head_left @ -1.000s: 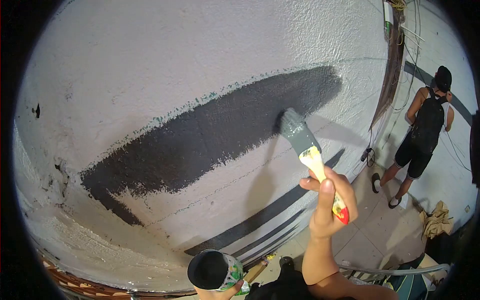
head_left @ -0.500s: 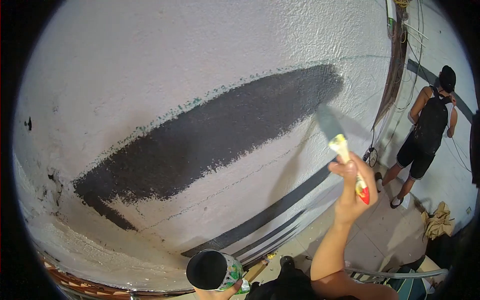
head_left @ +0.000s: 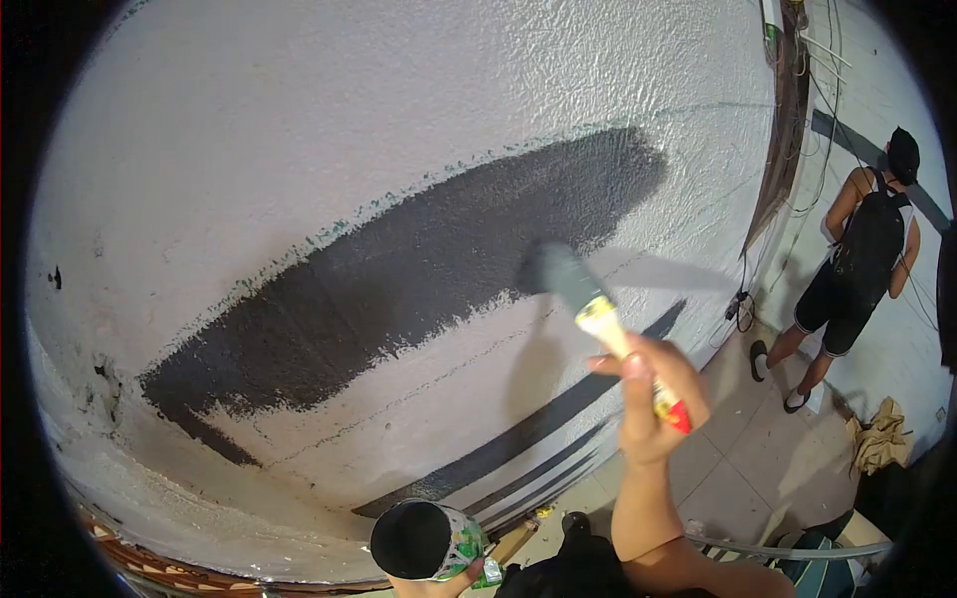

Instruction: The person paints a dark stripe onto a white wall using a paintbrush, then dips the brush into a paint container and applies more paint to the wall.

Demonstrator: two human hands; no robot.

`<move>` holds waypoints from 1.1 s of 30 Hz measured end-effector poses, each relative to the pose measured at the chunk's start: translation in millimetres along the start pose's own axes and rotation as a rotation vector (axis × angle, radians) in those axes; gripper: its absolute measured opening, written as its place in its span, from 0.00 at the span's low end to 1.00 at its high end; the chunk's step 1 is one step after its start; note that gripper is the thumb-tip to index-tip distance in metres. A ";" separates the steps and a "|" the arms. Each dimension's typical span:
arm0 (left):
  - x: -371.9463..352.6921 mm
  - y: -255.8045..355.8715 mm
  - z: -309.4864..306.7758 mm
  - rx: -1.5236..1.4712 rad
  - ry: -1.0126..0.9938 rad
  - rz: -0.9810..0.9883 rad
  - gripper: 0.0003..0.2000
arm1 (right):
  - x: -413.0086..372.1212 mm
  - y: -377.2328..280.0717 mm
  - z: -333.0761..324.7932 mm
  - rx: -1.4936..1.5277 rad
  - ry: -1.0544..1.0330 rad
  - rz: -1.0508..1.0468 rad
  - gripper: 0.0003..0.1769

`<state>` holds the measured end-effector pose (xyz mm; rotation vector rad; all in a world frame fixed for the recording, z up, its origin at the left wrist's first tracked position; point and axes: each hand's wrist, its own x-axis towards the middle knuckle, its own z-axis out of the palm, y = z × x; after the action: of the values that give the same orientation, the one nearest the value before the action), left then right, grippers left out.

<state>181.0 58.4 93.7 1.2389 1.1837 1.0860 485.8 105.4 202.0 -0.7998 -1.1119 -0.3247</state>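
Note:
My right hand [head_left: 658, 394] is closed round the pale handle of a paintbrush [head_left: 598, 317] with a red tip. The dark bristles, somewhat blurred, meet the lower edge of a broad dark grey painted band [head_left: 399, 274] on the rough white wall [head_left: 319, 100]. At the bottom, my left hand [head_left: 439, 583] grips a can [head_left: 464, 548] with a green and white label; its inside looks dark. A thin sketched line runs across the white wall below the band, with narrower dark stripes [head_left: 498, 439] lower down.
A person [head_left: 867, 259] in a black cap and backpack stands on the tiled floor at the right. Cables [head_left: 817, 179] hang along the corner beside them. Crumpled brown paper [head_left: 882, 437] and a metal rail [head_left: 788, 550] are at lower right.
My right hand has moved the brush left and slightly down, from the band's right end to its lower edge. My left hand keeps the can in nearly the same place.

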 end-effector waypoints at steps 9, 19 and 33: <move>0.5 -7.3 8.8 0.054 0.038 0.015 0.49 | -3.8 21.4 -1.9 -0.034 0.216 -0.005 0.10; 2.1 -10.9 9.8 0.133 0.033 0.019 0.48 | -28.1 -32.0 36.0 0.122 -0.266 -0.068 0.15; 11.6 -20.1 10.2 0.184 0.061 0.054 0.48 | -13.5 5.3 16.6 0.045 0.283 0.127 0.12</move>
<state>191.6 67.9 72.7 1.3942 1.3272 1.0794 472.1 118.9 191.2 -0.7550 -0.7976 -0.2952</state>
